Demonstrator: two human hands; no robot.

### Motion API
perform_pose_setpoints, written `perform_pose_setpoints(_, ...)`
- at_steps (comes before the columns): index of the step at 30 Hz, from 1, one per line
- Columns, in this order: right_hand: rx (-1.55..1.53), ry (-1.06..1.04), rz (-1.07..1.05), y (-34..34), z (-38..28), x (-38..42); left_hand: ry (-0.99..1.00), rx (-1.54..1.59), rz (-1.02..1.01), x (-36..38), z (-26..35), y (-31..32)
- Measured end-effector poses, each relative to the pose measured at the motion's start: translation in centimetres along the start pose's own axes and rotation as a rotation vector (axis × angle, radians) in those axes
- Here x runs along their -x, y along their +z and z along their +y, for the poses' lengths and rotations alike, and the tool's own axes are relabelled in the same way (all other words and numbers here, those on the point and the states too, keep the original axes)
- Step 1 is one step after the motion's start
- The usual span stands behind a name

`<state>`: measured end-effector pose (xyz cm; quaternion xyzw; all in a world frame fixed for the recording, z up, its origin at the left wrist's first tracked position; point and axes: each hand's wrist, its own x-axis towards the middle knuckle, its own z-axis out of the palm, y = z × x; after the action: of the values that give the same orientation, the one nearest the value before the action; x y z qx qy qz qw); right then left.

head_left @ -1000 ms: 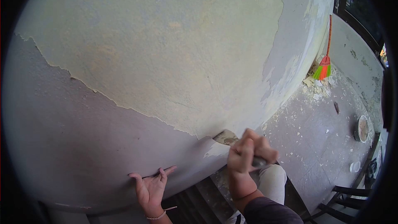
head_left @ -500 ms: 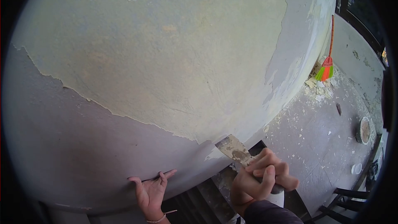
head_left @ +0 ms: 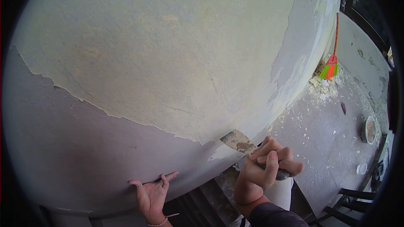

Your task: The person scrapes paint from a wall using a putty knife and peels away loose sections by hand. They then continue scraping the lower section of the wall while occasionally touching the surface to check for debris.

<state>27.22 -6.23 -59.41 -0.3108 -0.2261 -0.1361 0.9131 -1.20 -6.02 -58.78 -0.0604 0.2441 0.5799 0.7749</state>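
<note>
My right hand [head_left: 269, 166] is wrapped around the dark handle of a putty knife [head_left: 239, 141]. The flat, stained blade points up and left, its edge at the wall close to the lower border of the peeled area. Low on the grey painted wall [head_left: 97, 147] rests my left hand [head_left: 153, 193], fingers spread, holding nothing. Above both hands spreads a large pale, yellowish bare patch [head_left: 168, 59] with a ragged paint edge. A small whitish scraped spot [head_left: 221, 153] lies just under the blade.
A broom [head_left: 330, 68] with an orange and green head leans at the right. Paint flakes litter the floor [head_left: 320, 143]. A round tub [head_left: 369, 130] and a small white cup [head_left: 362, 168] stand there. Dark steps [head_left: 198, 206] lie below my hands, black bars [head_left: 353, 201] at lower right.
My right hand and the putty knife have shifted slightly up and right along the wall. The left hand stays nearly in place. The view has moved a little.
</note>
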Motion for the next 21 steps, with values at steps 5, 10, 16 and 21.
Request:
perform_pose_setpoints(5,-0.003,0.049,-0.181,-0.4,1.1,1.4,0.007,-0.027,-0.001,-0.1,0.3,0.0)
perform_pose_setpoints(10,-0.168,-0.026,-0.156,-0.8,0.1,0.3,0.014,-0.153,-0.039,-0.5,0.5,-0.1)
perform_pose_setpoints(16,-0.12,0.068,-0.2,-1.3,0.6,1.0,-0.044,0.05,0.035,-0.2,0.3,0.7)
perform_pose_setpoints(21,-0.08,0.044,-0.228,-0.4,2.2,2.1,-0.042,-0.026,-0.009,-0.2,0.9,0.0)
